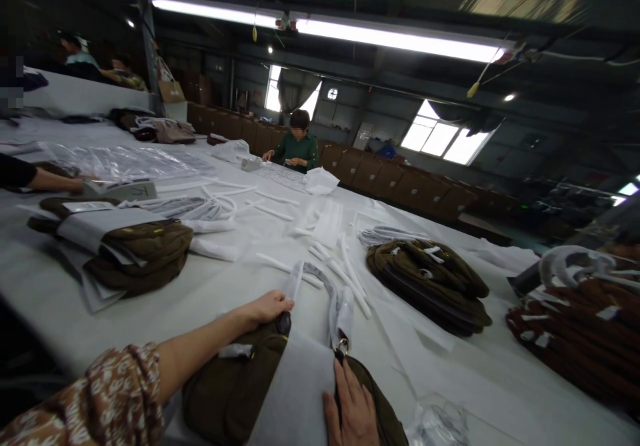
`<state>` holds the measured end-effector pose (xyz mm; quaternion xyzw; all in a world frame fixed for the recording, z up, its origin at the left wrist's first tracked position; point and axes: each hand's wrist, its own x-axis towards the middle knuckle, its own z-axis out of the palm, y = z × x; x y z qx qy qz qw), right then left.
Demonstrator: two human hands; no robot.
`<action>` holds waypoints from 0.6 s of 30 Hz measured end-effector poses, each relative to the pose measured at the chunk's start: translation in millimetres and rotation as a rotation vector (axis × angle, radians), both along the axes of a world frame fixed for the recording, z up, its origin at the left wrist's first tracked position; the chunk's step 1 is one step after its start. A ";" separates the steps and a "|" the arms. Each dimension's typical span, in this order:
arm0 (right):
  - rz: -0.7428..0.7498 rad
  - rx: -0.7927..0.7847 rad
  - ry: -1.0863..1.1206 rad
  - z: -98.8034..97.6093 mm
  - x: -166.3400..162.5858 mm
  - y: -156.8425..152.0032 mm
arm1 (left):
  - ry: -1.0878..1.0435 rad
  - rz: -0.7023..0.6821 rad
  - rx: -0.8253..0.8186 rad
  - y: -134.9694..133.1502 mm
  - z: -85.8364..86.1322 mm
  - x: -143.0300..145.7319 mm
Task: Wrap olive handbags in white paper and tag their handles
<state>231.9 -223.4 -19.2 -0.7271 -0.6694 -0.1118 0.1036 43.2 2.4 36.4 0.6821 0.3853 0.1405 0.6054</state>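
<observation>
An olive-brown handbag (235, 386) lies on the white table in front of me, with a sheet of white wrapping paper (295, 386) across its middle. Its strap (327, 286) is wrapped in white padding and loops up away from the bag. My left hand (267, 308) is closed on the strap's left end, by a dark leather tab. Flat on the bag's right side lies my right hand (354, 403), fingers stretched out beside the paper and just below the metal strap ring (343, 346).
Stacks of olive bags (425, 286) and reddish-brown bags (575, 339) stand to the right. More wrapped olive bags (140, 246) lie left, near a co-worker's arm (55, 181). Loose white padding strips (340, 273) are strewn ahead. A person in green (300, 149) works across the table.
</observation>
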 end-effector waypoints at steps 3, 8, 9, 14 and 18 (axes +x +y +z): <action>0.031 -0.015 -0.014 -10.4 5.7 7.7 | -0.012 0.003 -0.187 7.4 -15.5 -5.6; 0.022 0.011 0.028 -9.1 2.5 13.2 | -0.080 0.095 -0.297 14.7 -23.6 -4.8; 0.006 0.012 0.050 -3.6 -1.3 11.4 | -0.090 0.124 -0.297 14.3 -22.8 -2.6; -0.065 -0.062 0.223 35.4 -27.5 -0.8 | -0.146 0.243 -0.253 5.4 -23.5 5.4; -0.117 -0.009 0.347 47.7 -39.7 -3.8 | -0.079 0.167 -0.240 -4.0 -29.2 4.5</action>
